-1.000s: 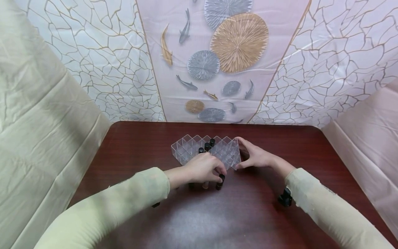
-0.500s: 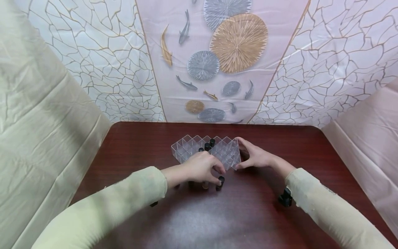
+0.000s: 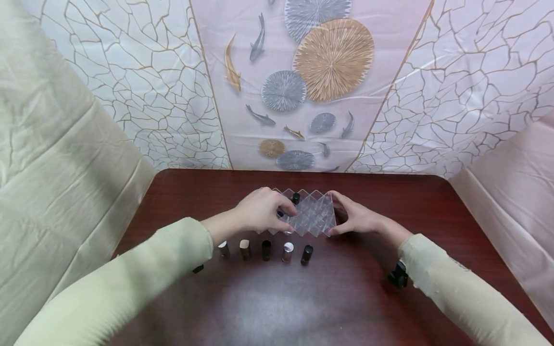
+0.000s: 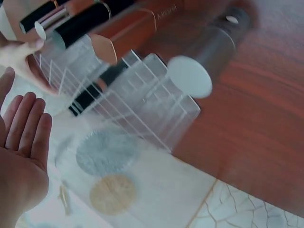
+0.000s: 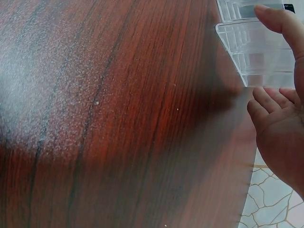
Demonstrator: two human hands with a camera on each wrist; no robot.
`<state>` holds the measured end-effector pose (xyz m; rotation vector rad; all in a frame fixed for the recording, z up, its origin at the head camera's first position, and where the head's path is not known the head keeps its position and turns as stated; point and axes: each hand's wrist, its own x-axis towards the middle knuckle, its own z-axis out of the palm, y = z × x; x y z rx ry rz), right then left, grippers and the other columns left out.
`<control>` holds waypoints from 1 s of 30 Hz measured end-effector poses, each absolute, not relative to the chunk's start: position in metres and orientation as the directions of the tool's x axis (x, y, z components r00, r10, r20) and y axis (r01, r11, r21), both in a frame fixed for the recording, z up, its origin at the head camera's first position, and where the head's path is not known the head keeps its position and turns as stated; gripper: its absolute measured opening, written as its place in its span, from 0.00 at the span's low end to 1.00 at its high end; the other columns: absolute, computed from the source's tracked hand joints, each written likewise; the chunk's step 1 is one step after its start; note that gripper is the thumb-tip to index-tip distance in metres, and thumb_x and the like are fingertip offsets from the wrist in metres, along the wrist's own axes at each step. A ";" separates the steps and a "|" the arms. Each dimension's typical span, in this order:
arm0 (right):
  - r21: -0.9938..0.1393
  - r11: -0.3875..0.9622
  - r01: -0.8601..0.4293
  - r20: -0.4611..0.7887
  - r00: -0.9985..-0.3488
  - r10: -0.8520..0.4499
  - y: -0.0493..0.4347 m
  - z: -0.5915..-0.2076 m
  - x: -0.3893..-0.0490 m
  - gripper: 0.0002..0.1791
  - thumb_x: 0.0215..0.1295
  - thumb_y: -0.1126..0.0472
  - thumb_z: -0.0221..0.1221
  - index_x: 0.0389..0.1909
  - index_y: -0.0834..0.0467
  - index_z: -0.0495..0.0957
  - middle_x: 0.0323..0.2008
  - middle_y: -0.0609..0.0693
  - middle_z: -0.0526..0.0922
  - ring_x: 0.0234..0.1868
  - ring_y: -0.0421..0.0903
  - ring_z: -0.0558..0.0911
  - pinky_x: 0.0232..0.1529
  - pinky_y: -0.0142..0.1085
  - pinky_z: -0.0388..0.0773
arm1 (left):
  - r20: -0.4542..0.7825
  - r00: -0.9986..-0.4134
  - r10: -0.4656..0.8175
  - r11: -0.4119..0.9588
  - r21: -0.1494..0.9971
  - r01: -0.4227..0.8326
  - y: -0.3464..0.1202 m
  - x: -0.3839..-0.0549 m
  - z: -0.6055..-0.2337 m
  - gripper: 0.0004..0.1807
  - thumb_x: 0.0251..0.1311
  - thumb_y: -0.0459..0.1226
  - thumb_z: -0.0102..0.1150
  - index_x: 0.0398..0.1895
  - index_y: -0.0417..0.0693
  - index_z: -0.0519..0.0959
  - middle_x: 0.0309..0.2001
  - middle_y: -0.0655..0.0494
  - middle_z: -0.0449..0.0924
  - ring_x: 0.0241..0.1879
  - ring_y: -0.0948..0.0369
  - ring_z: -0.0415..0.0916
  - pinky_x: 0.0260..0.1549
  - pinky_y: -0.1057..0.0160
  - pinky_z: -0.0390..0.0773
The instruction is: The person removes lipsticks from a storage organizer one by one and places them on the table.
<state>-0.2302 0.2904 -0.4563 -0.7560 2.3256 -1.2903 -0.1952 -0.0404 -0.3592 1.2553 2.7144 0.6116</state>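
A clear lipstick organizer with diamond-shaped compartments stands on the table. My right hand grips its right end, thumb at the near corner and fingers at the far one. Over the organizer's left half hovers my left hand, thumb and fingers apart with nothing pinched. A black lipstick stands in a far compartment; another dark one is partly hidden by the left hand. In front of the organizer, several lipsticks stand in a row: white-topped, copper-brown, black, silver-topped and black-capped.
The dark red-brown wooden table has rounded far corners. Behind it hangs a patterned cloth, with beige fabric on the left and pinkish fabric on the right. A black wrist camera sits under the right sleeve.
My left hand let go of the rightmost black-capped lipstick, which stays standing in the row, and moved back and left over the organizer. My right hand kept its grip.
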 end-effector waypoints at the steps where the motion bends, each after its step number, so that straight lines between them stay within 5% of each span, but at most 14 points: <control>1: -0.856 0.437 -0.275 -0.062 -0.786 -0.615 0.290 -0.456 -0.230 0.54 0.56 0.69 0.79 0.77 0.65 0.55 0.73 0.65 0.72 0.78 0.63 0.68 0.77 0.63 0.60 | 0.091 -0.661 0.745 0.584 0.390 0.712 -0.043 -0.197 -0.358 0.19 0.55 0.48 0.82 0.49 0.57 0.92 0.47 0.65 0.92 0.48 0.66 0.88 0.48 0.64 0.83; 19: -0.853 0.440 -0.280 -0.057 -0.788 -0.613 0.289 -0.456 -0.230 0.53 0.54 0.69 0.80 0.75 0.65 0.57 0.71 0.64 0.75 0.78 0.62 0.69 0.77 0.62 0.60 | 0.124 -0.738 0.664 0.659 0.371 0.655 -0.082 -0.220 -0.361 0.22 0.53 0.50 0.83 0.50 0.56 0.92 0.47 0.64 0.92 0.43 0.63 0.87 0.46 0.58 0.83; 30: -0.852 0.442 -0.280 -0.057 -0.789 -0.611 0.291 -0.457 -0.230 0.55 0.54 0.68 0.81 0.76 0.64 0.56 0.72 0.64 0.73 0.79 0.63 0.67 0.78 0.62 0.59 | 0.075 -0.788 0.611 0.720 0.361 0.593 -0.114 -0.232 -0.361 0.32 0.48 0.54 0.85 0.58 0.54 0.89 0.50 0.60 0.91 0.44 0.59 0.85 0.48 0.53 0.83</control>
